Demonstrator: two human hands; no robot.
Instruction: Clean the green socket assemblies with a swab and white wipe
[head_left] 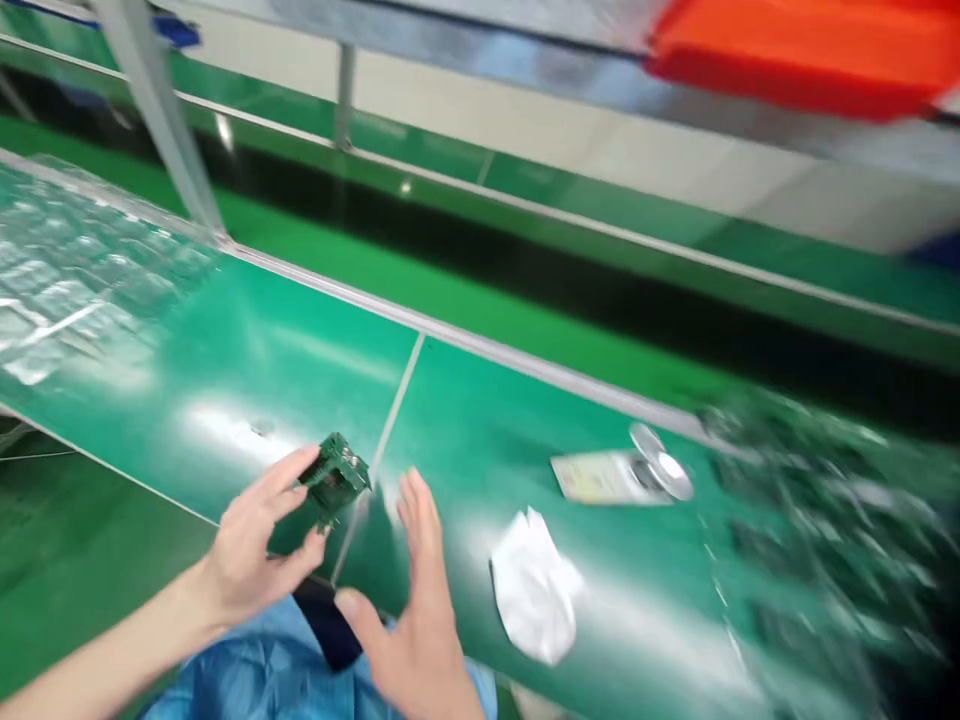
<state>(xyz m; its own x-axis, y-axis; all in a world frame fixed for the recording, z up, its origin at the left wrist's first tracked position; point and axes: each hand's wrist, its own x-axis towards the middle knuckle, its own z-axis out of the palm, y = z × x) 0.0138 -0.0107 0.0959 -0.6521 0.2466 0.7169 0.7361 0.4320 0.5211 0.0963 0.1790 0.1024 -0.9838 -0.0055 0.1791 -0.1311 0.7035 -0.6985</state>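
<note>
Between the thumb and fingers of my left hand (259,540) is a small green circuit board assembly (335,478), held tilted above the green bench top. Its finer parts are blurred. My right hand (416,600) is just to the right of the board, apart from it, with thumb and fingers spread and nothing in them. A crumpled white cloth (534,590) lies on the bench to the right of that hand. Beyond the cloth is a clear bottle-like container with a pale yellowish label (600,478) and a round metallic lid (671,474).
Clear plastic trays (82,270) cover the bench's left end. At the right, another clear tray (832,540) holds several dark green pieces, blurred. A metal post (161,120) rises from the back edge, and an orange-red bin (810,55) sits on the shelf overhead.
</note>
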